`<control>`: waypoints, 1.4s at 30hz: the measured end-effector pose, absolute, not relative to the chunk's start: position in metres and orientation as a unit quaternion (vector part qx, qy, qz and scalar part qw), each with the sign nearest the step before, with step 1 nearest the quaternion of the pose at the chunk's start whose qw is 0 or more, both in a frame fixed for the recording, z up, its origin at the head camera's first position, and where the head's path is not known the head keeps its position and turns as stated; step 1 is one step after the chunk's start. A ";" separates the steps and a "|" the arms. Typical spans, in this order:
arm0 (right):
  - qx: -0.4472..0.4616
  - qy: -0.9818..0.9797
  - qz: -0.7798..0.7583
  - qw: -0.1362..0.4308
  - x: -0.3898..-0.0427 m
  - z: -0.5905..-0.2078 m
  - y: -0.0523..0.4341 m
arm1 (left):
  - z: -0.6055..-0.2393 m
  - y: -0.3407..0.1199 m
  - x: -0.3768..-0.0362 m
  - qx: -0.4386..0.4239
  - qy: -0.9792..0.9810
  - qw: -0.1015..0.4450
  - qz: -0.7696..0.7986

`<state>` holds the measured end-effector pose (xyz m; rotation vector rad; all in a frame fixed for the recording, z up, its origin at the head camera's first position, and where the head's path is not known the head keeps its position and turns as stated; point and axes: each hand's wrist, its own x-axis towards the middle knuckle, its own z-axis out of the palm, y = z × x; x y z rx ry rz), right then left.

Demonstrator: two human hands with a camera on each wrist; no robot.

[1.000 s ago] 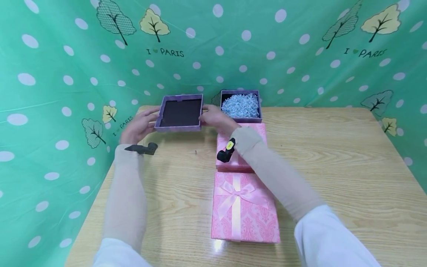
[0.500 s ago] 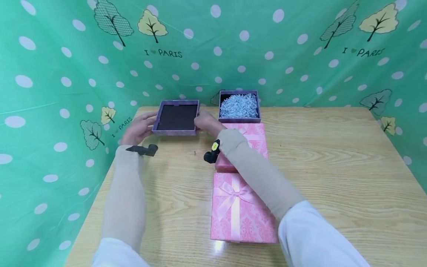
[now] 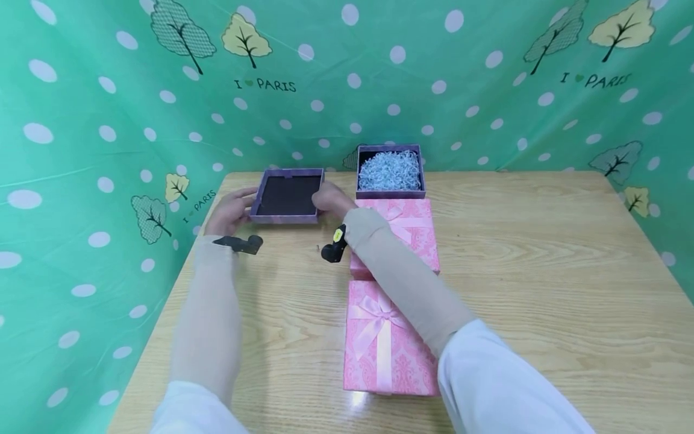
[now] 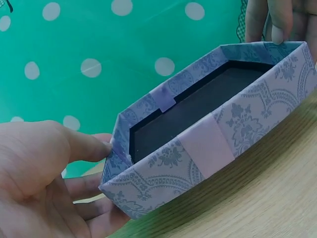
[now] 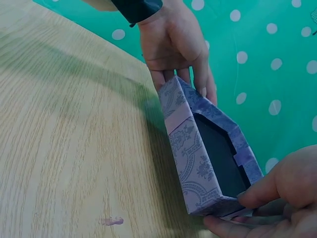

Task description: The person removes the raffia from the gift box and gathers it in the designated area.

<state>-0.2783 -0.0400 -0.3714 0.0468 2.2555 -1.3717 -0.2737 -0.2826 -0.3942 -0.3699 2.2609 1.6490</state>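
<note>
A purple patterned box lid (image 3: 287, 196) is held upside down at the back left of the table, dark inside facing up. My left hand (image 3: 230, 211) pinches its left edge, thumb on the rim and fingers underneath (image 4: 44, 168). My right hand (image 3: 331, 199) grips the right edge the same way (image 5: 282, 198). The lid (image 4: 208, 144) is low over the wood, and in the right wrist view the lid (image 5: 198, 153) has fingers beneath it. Whether its near edge touches the table is unclear.
A purple box (image 3: 390, 194) filled with pale shredded paper stands at the back, right of the lid. Two pink gift boxes lie in a row in front of it, one (image 3: 417, 229) under my right forearm, one (image 3: 379, 343) with a bow nearer me. Green dotted cloth (image 3: 81, 150) walls the wooden table (image 3: 542, 253).
Both hands have brought the lid down and a little nearer, and it now lies flatter and lower over the table. The boxes have not moved.
</note>
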 end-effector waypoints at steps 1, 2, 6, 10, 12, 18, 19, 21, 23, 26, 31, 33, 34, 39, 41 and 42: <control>0.010 0.838 -0.486 0.248 -0.280 -0.372 -0.040 | -0.395 -0.283 -0.274 -0.130 0.794 0.158 0.573; 0.007 0.850 -0.465 0.249 -0.281 -0.373 -0.041 | -0.396 -0.283 -0.275 -0.131 0.795 0.157 0.571; -0.005 0.880 -0.406 0.247 -0.284 -0.376 -0.044 | -0.399 -0.281 -0.277 -0.140 0.795 0.152 0.571; 0.002 0.888 -0.394 0.239 -0.285 -0.379 -0.045 | -0.402 -0.278 -0.280 -0.145 0.784 0.151 0.584; 0.002 0.896 -0.382 0.225 -0.285 -0.379 -0.045 | -0.403 -0.277 -0.280 -0.149 0.779 0.149 0.590; 0.014 0.890 -0.397 0.225 -0.285 -0.380 -0.045 | -0.404 -0.275 -0.280 -0.163 0.775 0.138 0.595; 0.016 0.886 -0.403 0.229 -0.284 -0.380 -0.046 | -0.405 -0.275 -0.280 -0.165 0.776 0.137 0.593; 0.012 0.885 -0.403 0.233 -0.284 -0.380 -0.046 | -0.406 -0.275 -0.280 -0.171 0.773 0.133 0.596; 0.005 0.888 -0.397 0.232 -0.283 -0.380 -0.046 | -0.408 -0.274 -0.279 -0.173 0.771 0.131 0.598; 0.002 0.894 -0.386 0.229 -0.283 -0.382 -0.046 | -0.411 -0.275 -0.279 -0.174 0.772 0.129 0.598; -0.001 0.900 -0.373 0.227 -0.285 -0.384 -0.046 | -0.414 -0.274 -0.280 -0.171 0.773 0.130 0.597; -0.010 0.903 -0.364 0.229 -0.286 -0.384 -0.046 | -0.414 -0.274 -0.280 -0.170 0.770 0.131 0.601; -0.014 0.903 -0.360 0.233 -0.286 -0.384 -0.046 | -0.414 -0.275 -0.280 -0.171 0.768 0.131 0.603; -0.015 0.894 -0.366 0.260 -0.291 -0.385 -0.048 | -0.414 -0.275 -0.280 -0.170 0.767 0.128 0.606; -0.009 0.889 -0.368 0.273 -0.293 -0.385 -0.049 | -0.415 -0.275 -0.280 -0.169 0.768 0.124 0.605; -0.002 0.885 -0.373 0.279 -0.294 -0.384 -0.051 | -0.415 -0.275 -0.280 -0.168 0.772 0.122 0.601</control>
